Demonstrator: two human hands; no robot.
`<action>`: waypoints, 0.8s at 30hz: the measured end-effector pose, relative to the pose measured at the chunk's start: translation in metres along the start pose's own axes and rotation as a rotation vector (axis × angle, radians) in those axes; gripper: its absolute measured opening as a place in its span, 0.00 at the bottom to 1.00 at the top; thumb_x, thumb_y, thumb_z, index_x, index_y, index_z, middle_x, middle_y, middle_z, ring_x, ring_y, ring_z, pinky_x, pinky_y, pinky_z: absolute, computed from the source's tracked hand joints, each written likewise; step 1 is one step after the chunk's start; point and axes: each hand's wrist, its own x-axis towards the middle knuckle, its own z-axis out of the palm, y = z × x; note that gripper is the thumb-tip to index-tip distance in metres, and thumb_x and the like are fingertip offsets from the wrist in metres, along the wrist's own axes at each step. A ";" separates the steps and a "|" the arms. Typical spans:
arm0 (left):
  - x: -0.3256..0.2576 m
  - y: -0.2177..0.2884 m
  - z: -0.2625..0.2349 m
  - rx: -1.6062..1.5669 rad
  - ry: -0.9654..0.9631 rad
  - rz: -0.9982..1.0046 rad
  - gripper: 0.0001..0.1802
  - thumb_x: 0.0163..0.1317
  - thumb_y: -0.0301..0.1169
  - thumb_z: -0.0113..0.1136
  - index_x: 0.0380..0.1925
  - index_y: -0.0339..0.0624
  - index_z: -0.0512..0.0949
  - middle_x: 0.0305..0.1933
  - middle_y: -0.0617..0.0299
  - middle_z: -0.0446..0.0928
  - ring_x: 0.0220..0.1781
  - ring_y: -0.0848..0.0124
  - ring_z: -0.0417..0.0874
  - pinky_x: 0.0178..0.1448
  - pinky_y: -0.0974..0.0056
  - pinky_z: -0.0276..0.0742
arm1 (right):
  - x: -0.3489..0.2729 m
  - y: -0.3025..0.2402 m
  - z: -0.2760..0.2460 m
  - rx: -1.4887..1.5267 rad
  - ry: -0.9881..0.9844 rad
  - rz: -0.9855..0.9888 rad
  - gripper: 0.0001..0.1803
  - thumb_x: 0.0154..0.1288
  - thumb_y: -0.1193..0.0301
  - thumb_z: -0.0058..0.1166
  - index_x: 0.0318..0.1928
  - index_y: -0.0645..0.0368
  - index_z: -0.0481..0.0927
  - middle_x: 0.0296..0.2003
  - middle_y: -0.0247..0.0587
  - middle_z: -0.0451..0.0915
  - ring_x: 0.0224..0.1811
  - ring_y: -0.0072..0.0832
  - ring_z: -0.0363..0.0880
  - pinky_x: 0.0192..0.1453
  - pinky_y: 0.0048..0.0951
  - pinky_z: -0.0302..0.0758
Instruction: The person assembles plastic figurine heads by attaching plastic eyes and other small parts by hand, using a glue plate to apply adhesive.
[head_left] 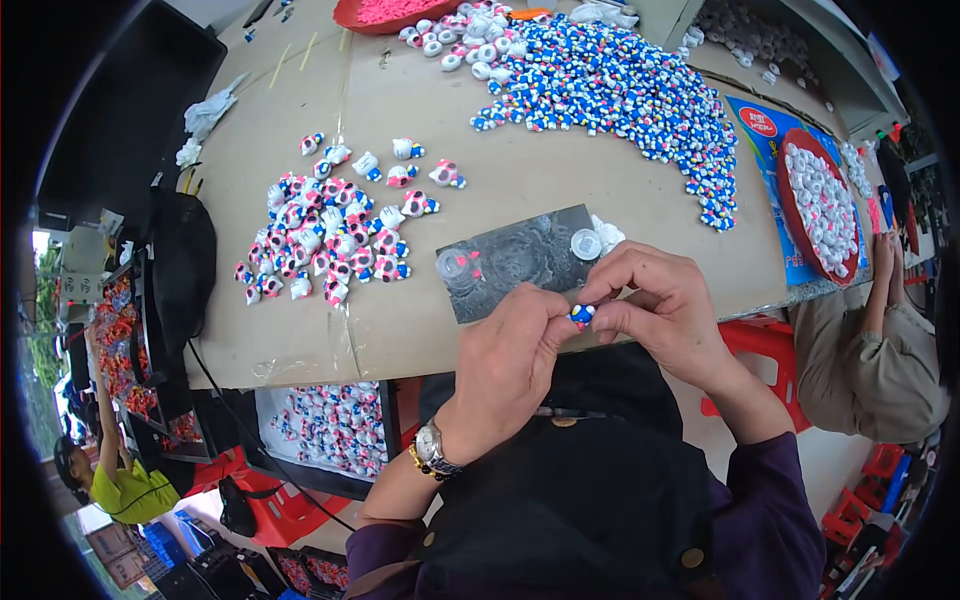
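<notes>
A tiny blue figurine body [582,315] with yellow and white parts is held between my two hands, just past the table's near edge. My left hand [505,360] pinches it between thumb and fingertips. From the other side, the thumb and fingers of my right hand [655,310] close on it too. Beyond them lies a dark grey slab [515,262], wet-looking and smeared. On the slab sit a small clear round cap [585,244] and, at its left end, a clear round piece [452,264] beside pink bits [470,266]. White tissue [608,234] touches the slab's right end.
White-headed figurines [330,230] are heaped at left. Many blue bodies [610,80] spread across the far side, near loose white heads [480,45]. A red plate of heads [820,205] stands right, near another person's arm [880,280]. Below the table, a tray [385,425] carries more figurines.
</notes>
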 end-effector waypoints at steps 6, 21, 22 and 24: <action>0.007 0.000 -0.002 0.132 0.001 0.124 0.06 0.56 0.22 0.63 0.31 0.39 0.74 0.27 0.58 0.74 0.24 0.60 0.78 0.25 0.60 0.72 | -0.002 -0.005 0.004 0.209 0.007 0.168 0.07 0.61 0.86 0.56 0.39 0.68 0.80 0.38 0.41 0.78 0.37 0.22 0.80 0.36 0.21 0.82; -0.016 -0.003 -0.007 -1.568 0.026 -0.844 0.17 0.58 0.17 0.55 0.48 0.35 0.71 0.52 0.55 0.74 0.50 0.62 0.78 0.56 0.63 0.73 | 0.039 0.029 -0.021 -0.852 0.130 -0.480 0.08 0.51 0.88 0.56 0.31 0.65 0.80 0.30 0.42 0.78 0.29 0.34 0.80 0.31 0.30 0.75; -0.017 -0.006 -0.006 -1.522 -0.006 -0.804 0.17 0.61 0.20 0.56 0.51 0.35 0.70 0.53 0.55 0.74 0.52 0.61 0.78 0.57 0.63 0.74 | 0.041 0.031 -0.020 -0.894 0.124 -0.515 0.08 0.50 0.89 0.55 0.31 0.66 0.79 0.29 0.43 0.78 0.29 0.36 0.80 0.31 0.31 0.76; -0.018 -0.011 -0.005 -1.476 -0.038 -0.768 0.17 0.64 0.23 0.56 0.53 0.34 0.70 0.54 0.54 0.75 0.54 0.60 0.79 0.59 0.63 0.74 | 0.042 0.030 -0.019 -0.941 0.112 -0.519 0.09 0.50 0.89 0.54 0.31 0.66 0.79 0.28 0.43 0.77 0.29 0.37 0.80 0.31 0.32 0.76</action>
